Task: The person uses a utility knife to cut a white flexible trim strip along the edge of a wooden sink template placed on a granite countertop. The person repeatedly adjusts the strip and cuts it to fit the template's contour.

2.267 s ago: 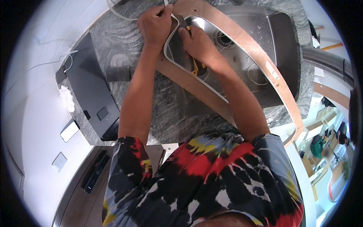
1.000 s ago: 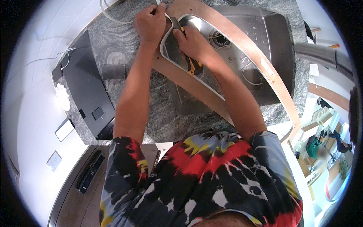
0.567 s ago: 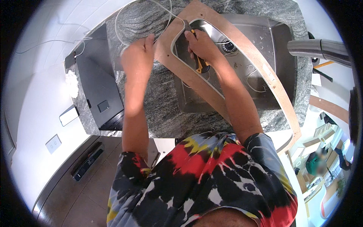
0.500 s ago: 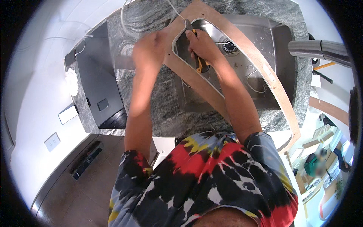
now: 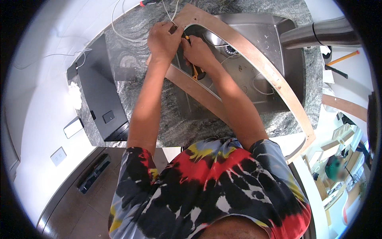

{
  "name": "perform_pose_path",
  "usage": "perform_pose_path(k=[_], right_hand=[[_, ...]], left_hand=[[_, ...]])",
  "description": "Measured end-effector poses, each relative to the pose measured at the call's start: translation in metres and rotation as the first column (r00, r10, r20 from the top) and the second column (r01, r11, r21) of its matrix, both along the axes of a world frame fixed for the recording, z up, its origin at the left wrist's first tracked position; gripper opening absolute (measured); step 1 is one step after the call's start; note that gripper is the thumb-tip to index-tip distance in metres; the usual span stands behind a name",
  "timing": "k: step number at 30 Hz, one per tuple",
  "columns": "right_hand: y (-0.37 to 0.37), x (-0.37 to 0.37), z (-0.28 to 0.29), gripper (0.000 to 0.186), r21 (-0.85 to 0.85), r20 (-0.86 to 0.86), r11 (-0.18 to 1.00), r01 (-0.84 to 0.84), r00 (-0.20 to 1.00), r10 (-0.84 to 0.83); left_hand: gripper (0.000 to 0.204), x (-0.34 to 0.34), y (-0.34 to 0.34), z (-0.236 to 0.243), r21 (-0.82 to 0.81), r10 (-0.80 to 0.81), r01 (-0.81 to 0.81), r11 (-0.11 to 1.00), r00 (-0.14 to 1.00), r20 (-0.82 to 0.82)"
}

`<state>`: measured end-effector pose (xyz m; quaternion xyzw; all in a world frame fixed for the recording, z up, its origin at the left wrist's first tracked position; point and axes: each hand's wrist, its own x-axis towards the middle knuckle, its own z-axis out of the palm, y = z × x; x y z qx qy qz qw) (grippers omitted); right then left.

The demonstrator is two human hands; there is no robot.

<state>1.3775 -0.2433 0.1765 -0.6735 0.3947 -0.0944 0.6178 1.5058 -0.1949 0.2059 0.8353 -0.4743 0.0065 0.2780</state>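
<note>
A long brown wooden frame (image 5: 258, 55) with rounded corners lies slanted across the sink and counter. White edging lines its inner rim. At the frame's far left corner, my left hand (image 5: 162, 42) is closed with its fingertips pinched at the rim. A thin white cord (image 5: 168, 14) runs away from those fingers over the counter; their exact hold on it is partly hidden. Inside the frame's opening, my right hand (image 5: 199, 51) grips pliers (image 5: 195, 73) with black and yellow handles, close beside my left fingers. The jaws are hidden by my hands.
Under the frame is a steel sink (image 5: 262, 30) with loose white cord pieces in it. A grey metal tube (image 5: 318, 36) juts in from the right. On the left lie a black panel (image 5: 97, 75) and a phone (image 5: 73, 128). A red-tipped tool (image 5: 146, 2) lies at the back.
My left hand has moved in to the frame's far corner, beside the right. My right hand still grips the pliers. The view has shifted slightly.
</note>
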Motion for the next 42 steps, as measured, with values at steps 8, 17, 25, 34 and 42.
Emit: perform_pose_path(k=[8,17,25,34,42], right_hand=[[-0.001,-0.001,-0.003,0.047,-0.047,0.050,0.998,0.033,0.998,-0.030],[-0.005,-0.035,0.020,0.046,0.054,0.057,0.999,-0.005,0.998,0.002],[0.000,-0.022,0.021,0.047,-0.068,-0.043,0.996,-0.061,0.997,0.058],[0.006,-0.024,0.011,0.044,-0.256,-0.055,0.965,-0.046,0.998,0.033],[0.000,-0.021,0.015,0.045,0.012,-0.012,0.996,-0.088,0.996,0.088]], left_hand=[[0.024,0.006,-0.010,-0.018,-0.157,0.018,0.006,0.988,0.988,0.154],[0.014,0.026,-0.001,-0.019,-0.279,-0.138,0.121,0.953,0.990,-0.043],[0.012,0.026,0.000,-0.023,-0.308,-0.127,0.116,0.944,0.992,-0.015],[0.010,0.022,-0.002,-0.022,-0.340,-0.093,0.071,0.938,0.994,-0.049],[0.010,0.021,0.000,-0.020,-0.368,-0.052,-0.002,0.930,0.989,-0.137]])
